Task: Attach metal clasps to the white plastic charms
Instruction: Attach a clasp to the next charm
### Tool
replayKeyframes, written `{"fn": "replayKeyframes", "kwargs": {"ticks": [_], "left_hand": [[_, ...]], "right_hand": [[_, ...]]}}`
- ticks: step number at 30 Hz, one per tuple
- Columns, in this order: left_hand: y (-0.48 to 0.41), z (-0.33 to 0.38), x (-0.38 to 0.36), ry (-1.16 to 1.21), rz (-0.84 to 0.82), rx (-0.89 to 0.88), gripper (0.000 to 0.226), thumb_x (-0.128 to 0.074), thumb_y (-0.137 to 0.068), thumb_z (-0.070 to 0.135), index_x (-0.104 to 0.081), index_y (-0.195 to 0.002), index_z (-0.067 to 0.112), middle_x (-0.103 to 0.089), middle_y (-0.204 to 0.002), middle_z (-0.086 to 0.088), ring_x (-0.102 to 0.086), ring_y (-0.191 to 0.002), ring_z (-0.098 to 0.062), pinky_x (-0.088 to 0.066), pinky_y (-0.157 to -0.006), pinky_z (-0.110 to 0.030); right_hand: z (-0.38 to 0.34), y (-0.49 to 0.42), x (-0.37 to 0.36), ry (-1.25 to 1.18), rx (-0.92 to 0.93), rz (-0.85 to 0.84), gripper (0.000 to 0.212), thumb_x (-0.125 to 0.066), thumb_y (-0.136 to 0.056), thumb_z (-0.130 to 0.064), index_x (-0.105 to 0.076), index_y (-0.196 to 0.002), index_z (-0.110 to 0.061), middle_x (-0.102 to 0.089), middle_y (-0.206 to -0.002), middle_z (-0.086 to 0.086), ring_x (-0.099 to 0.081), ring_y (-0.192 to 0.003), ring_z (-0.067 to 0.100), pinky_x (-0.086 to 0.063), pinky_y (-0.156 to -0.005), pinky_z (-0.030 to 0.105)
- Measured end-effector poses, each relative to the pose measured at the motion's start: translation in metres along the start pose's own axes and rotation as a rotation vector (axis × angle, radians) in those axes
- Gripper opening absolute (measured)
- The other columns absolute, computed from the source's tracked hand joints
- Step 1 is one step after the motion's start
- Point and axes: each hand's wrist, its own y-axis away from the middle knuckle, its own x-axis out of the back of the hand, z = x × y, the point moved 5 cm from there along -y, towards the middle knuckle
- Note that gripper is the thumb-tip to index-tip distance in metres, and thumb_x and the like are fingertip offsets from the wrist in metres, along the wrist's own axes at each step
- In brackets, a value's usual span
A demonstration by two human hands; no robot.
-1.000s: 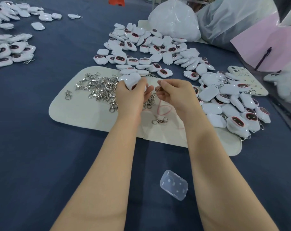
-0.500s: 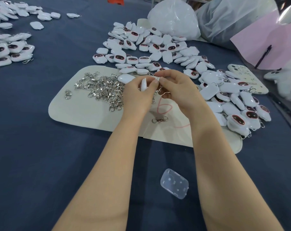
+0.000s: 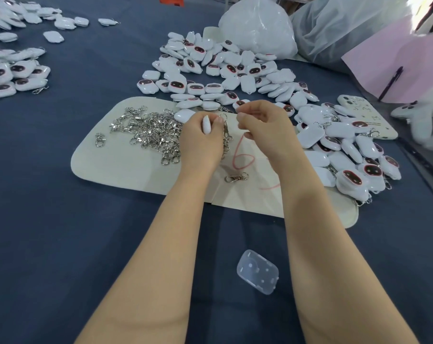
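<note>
My left hand [image 3: 200, 140] pinches a white plastic charm [image 3: 206, 124] edge-on between thumb and fingers, above the cream mat [image 3: 116, 160]. A metal clasp [image 3: 225, 127] hangs just right of the charm, close to my left fingers. My right hand [image 3: 265, 125] is a short gap to the right, fingers curled, fingertips pinched together; what they hold is too small to tell. A heap of loose silver clasps [image 3: 150, 130] lies on the mat left of my left hand. One single clasp [image 3: 236, 178] lies on the mat below my hands.
A big pile of white charms [image 3: 222, 70] spreads behind the mat, another pile [image 3: 347, 150] with clasps to the right, more charms [image 3: 14, 73] far left. A clear plastic lid [image 3: 258, 274] lies near me on the blue cloth. White plastic bags [image 3: 257, 26] and a phone case [image 3: 366, 117] sit at the back right.
My hands came together around the charm, then my right hand drew slightly away to the right. The charm turned edge-on in my left fingers, and a clasp now hangs beside it.
</note>
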Motion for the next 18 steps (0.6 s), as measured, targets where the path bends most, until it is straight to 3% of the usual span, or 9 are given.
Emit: {"fn": "replayKeyframes", "kwargs": {"ticks": [3, 7, 13, 16, 18], "left_hand": [[0.0, 0.0, 0.001, 0.021, -0.004, 0.011, 0.01, -0.056, -0.091, 0.016, -0.061, -0.083, 0.018, -0.058, -0.074, 0.011, -0.053, -0.069, -0.003, -0.042, -0.065, -0.02], [0.001, 0.0, 0.0, 0.041, -0.005, 0.016, 0.009, -0.058, -0.09, 0.014, -0.063, -0.084, 0.017, -0.06, -0.074, 0.012, -0.054, -0.07, -0.004, -0.044, -0.068, -0.021], [0.002, 0.003, 0.001, 0.032, 0.001, 0.003, 0.009, -0.057, -0.091, 0.014, -0.062, -0.084, 0.018, -0.06, -0.076, 0.01, -0.056, -0.075, -0.009, -0.045, -0.072, -0.024], [0.003, 0.005, 0.002, 0.027, 0.01, -0.024, 0.01, -0.057, -0.091, 0.014, -0.06, -0.084, 0.019, -0.057, -0.074, 0.014, -0.053, -0.07, -0.001, -0.042, -0.066, -0.014], [0.003, 0.005, 0.002, 0.027, 0.016, -0.031, 0.009, -0.056, -0.092, 0.013, -0.059, -0.084, 0.018, -0.056, -0.074, 0.014, -0.053, -0.07, -0.003, -0.042, -0.067, -0.015]], "right_hand": [[-0.007, 0.002, -0.007, 0.031, 0.07, -0.051, 0.009, -0.063, -0.085, -0.01, -0.064, -0.089, -0.017, -0.061, -0.081, -0.013, -0.056, -0.075, -0.001, -0.049, -0.078, 0.02], [-0.01, 0.003, -0.011, 0.077, 0.105, -0.065, 0.008, -0.064, -0.085, -0.01, -0.063, -0.087, -0.017, -0.061, -0.08, -0.013, -0.056, -0.073, -0.003, -0.046, -0.073, 0.013], [-0.007, 0.003, -0.012, 0.117, 0.071, -0.055, 0.002, -0.064, -0.085, -0.015, -0.063, -0.086, -0.016, -0.06, -0.073, -0.011, -0.052, -0.067, 0.002, -0.041, -0.069, 0.019], [-0.007, 0.004, -0.013, 0.137, 0.054, -0.105, 0.004, -0.063, -0.085, -0.015, -0.063, -0.082, -0.016, -0.062, -0.071, -0.007, -0.055, -0.069, 0.007, -0.046, -0.071, 0.025], [-0.007, 0.004, -0.013, 0.167, 0.038, -0.149, 0.006, -0.062, -0.086, -0.016, -0.063, -0.081, -0.017, -0.063, -0.071, -0.006, -0.057, -0.071, 0.009, -0.049, -0.076, 0.029]]}}
